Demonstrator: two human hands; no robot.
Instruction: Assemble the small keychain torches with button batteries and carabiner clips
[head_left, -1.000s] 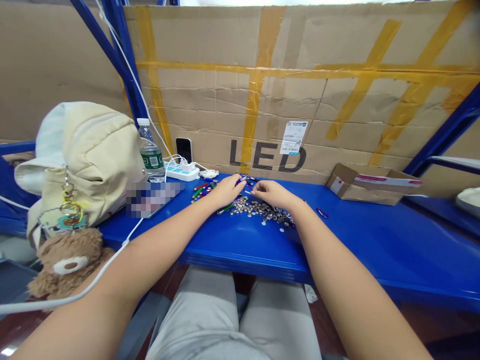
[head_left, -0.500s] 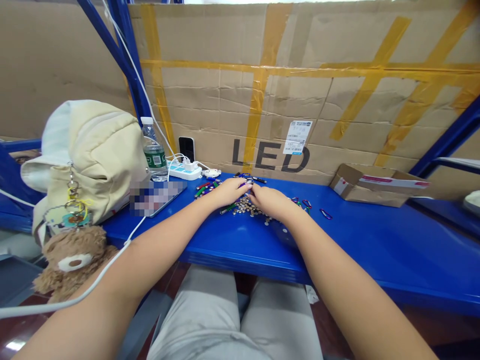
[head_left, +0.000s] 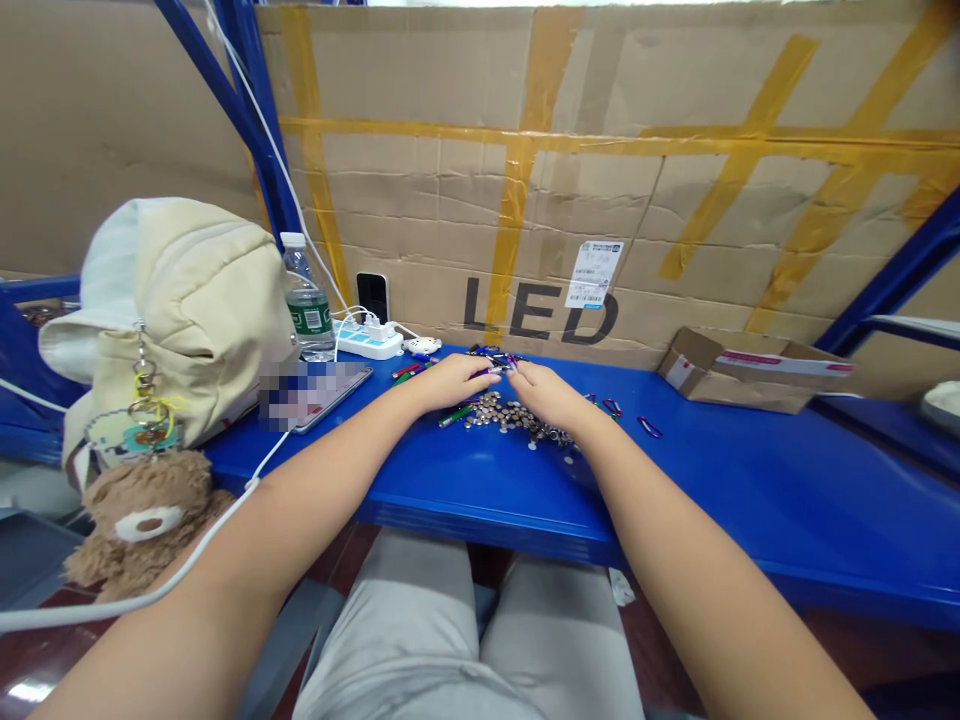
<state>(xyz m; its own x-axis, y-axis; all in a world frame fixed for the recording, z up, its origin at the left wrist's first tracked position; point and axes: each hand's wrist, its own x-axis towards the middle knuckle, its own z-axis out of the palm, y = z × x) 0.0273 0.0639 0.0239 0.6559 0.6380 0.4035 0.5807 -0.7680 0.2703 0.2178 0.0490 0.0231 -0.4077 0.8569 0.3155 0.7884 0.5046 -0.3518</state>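
Observation:
My left hand (head_left: 459, 381) is closed around a slim purple tube with a silvery end (head_left: 493, 371), which looks like a mini flashlight. Close to that silvery end, my right hand (head_left: 550, 395) is pinched; a bit of purple shows at its fingertips, too small to name. Below both hands spreads a pile of small round silvery discs (head_left: 504, 412), like button cells. A green tube (head_left: 455, 416) lies at the pile's left edge. More coloured tubes (head_left: 409, 372) lie behind my left hand. Small ring-like metal parts (head_left: 559, 436) sit under my right wrist, partly hidden.
Coloured carabiners (head_left: 649, 428) lie right of my right hand on the blue table (head_left: 480, 480). An open cardboard box (head_left: 757, 375) stands farther right. At left are a phone (head_left: 330, 395), a water bottle (head_left: 307, 310), a power strip (head_left: 367, 342) and a cream backpack (head_left: 202, 310).
My hands have drawn slightly apart, and the purple tube between them now shows. The right fingertips have shifted a little to the right, off the left ones.

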